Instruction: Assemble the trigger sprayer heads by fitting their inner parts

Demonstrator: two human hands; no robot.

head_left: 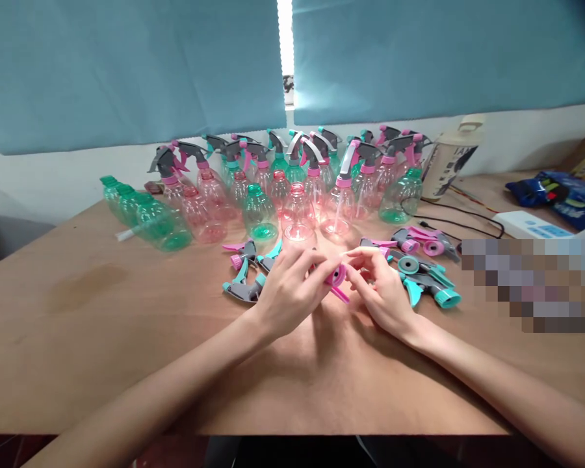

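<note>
My left hand (292,286) is closed around a pink and grey trigger spray head (338,275), its open pink collar turned toward me and its pink trigger pointing down. Most of that head is hidden by my fingers. Thumb and fingers curled together, my right hand (383,292) is at the collar's right side; whatever it pinches is too small to make out. Loose teal and grey spray heads (246,289) lie left of my hands. More teal spray heads (447,298) and pink spray heads (433,247) lie to the right. Behind my hands stands an uncapped pink bottle (298,211).
Several pink and green bottles with spray heads (344,195) stand in rows along the wall. Uncapped green bottles (163,224) stand at left beside a clear tube (129,234). At right are a large beige bottle (451,159), black cable (482,221), white box (533,224) and blue packet (565,195).
</note>
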